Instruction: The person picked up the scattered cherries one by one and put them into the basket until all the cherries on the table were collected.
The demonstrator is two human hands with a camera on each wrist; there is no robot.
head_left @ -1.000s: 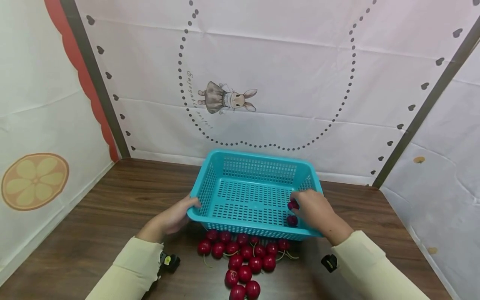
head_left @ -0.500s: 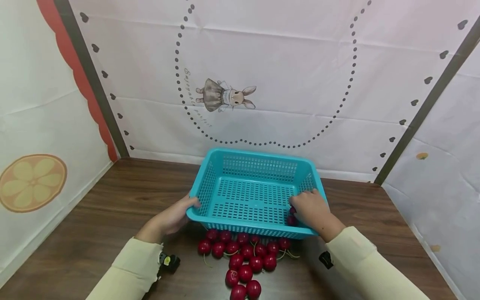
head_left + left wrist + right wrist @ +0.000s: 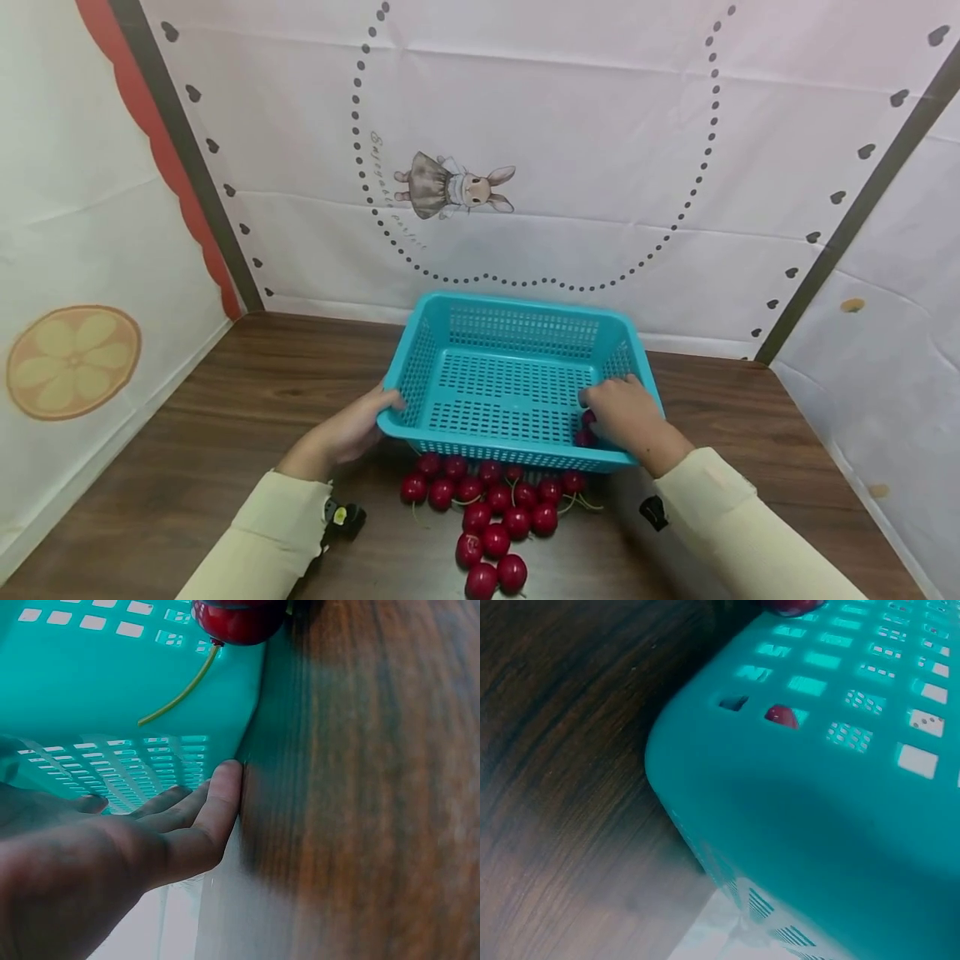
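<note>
A blue-green plastic basket [image 3: 517,302] with slotted walls stands on the table. My left hand [image 3: 347,429] grips its left rim near the front corner, thumb over the edge; in the left wrist view the fingers [image 3: 217,806] lie along the outer wall. My right hand [image 3: 630,421] reaches into the basket's right end, fingers curled down around a dark red cherry [image 3: 588,415], their tips hidden. Just in front of it lies another cherry [image 3: 584,437] on the basket floor. Through a slot in the right wrist view, a bit of cherry [image 3: 782,716] shows.
Several red cherries [image 3: 497,542], some with green stems, lie along the basket's front wall and toward me on the brown wooden table [image 3: 225,467]. One stemmed cherry [image 3: 240,619] is close to the basket in the left wrist view. A white printed cloth wall [image 3: 600,167] rises behind.
My right hand has shifted slightly and turned more downward over the cherries in the basket's right end. The left hand keeps its grip on the rim. The head view has moved slightly.
</note>
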